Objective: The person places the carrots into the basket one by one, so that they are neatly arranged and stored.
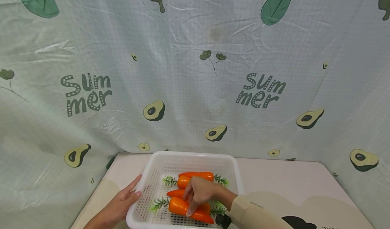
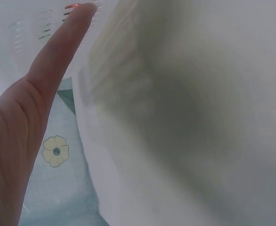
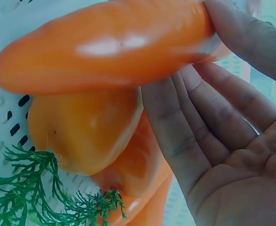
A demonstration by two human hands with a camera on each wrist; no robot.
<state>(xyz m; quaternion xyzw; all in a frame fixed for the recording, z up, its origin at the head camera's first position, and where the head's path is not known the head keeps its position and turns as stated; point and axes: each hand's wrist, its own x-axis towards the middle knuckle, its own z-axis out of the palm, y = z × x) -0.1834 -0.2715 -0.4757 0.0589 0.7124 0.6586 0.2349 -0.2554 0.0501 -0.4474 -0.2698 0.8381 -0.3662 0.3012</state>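
Observation:
A white perforated plastic basket (image 1: 195, 155) holds several orange toy carrots with green leafy tops, lying crosswise in a loose row. My right hand (image 1: 201, 190) reaches in from the right and pinches the nearest carrot (image 1: 178, 206) between thumb and fingers. The right wrist view shows that carrot (image 3: 100, 52) lying across the others, with the thumb on one side and the fingers on the other. My left hand (image 1: 120, 203) is at the basket's left side, its fingers extended against the wall. In the left wrist view, one straight digit (image 2: 58, 56) lies along the slotted wall.
The basket stands on a pale table (image 1: 283, 178) with beige printed shapes. Behind it hangs a light curtain (image 1: 189, 86) printed with avocados, leaves and lettering. A small dark object (image 1: 223, 221) shows beside the right sleeve cuff; I cannot tell what it is.

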